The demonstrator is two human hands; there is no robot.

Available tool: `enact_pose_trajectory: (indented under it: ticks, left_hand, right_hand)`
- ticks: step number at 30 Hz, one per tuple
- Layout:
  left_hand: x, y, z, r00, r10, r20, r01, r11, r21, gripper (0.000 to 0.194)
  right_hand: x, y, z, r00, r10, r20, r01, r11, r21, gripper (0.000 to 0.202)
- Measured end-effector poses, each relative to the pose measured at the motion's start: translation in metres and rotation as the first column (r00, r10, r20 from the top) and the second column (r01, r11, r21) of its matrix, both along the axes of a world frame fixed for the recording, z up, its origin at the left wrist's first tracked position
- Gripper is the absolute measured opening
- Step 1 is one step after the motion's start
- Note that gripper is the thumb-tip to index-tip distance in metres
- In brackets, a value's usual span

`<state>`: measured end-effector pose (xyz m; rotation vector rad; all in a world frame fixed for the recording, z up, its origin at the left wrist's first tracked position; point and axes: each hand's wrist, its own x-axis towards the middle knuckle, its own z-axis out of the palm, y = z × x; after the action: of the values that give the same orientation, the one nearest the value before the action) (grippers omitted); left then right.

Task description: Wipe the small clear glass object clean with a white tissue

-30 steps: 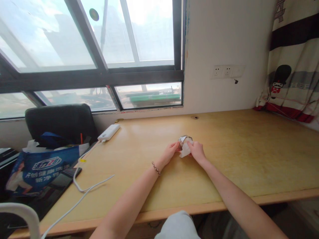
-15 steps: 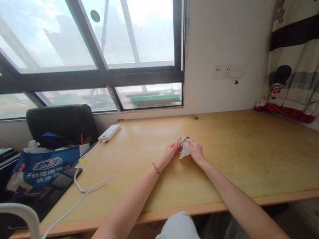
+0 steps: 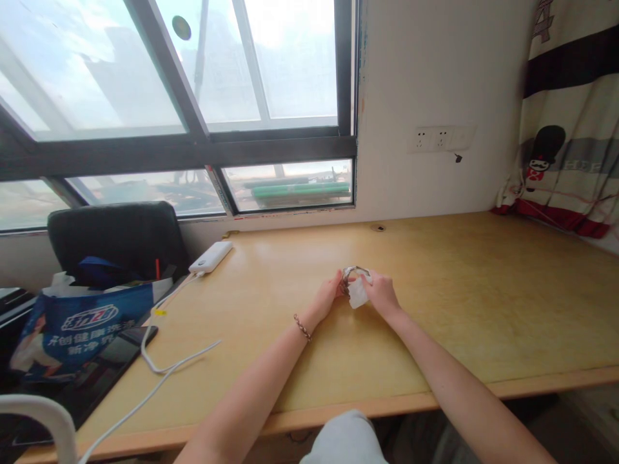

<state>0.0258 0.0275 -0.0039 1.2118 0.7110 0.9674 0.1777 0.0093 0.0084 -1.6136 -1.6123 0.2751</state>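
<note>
Above the wooden table (image 3: 271, 309), both hands are close together around a small ring-shaped band (image 3: 356, 269), silvery with dark parts. My left hand (image 3: 331, 295) has its fingers closed on the band's left side. Closed at the band's right side, my right hand (image 3: 383, 294) pinches a white tissue (image 3: 358, 294), which hangs down inside and below the loop. The band's exact kind cannot be made out, and the fingers hide its sides. On my left wrist is a braided bracelet (image 3: 302, 327).
A white power bank (image 3: 211, 258) with a white cable (image 3: 159, 370) lies on the table's left. Left of the table are a blue shopping bag (image 3: 87, 328), a black chair (image 3: 118, 235) and a dark flat panel (image 3: 111, 367). A curtain (image 3: 570, 154) hangs at right.
The tissue has shifted and bunches less over the band, so the loop's opening shows more. My hands have moved slightly apart. The view has drifted a little.
</note>
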Motion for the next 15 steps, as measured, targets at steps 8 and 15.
enact_pose_trajectory:
  ticks: [8, 15]
  left_hand:
    - [-0.004, 0.010, -0.015, 0.984, 0.136, -0.116, -0.143, 0.988, -0.061, 0.073]
    - [-0.003, 0.011, -0.012, 0.986, 0.156, 0.059, -0.149, 0.983, -0.111, 0.072]
  right_hand:
    - [-0.003, 0.001, 0.004, 0.951, 0.148, -0.270, -0.202, 0.962, -0.184, 0.030]
    - [0.000, 0.013, -0.005, 0.630, -0.032, -0.776, -0.279, 0.923, -0.265, 0.011]
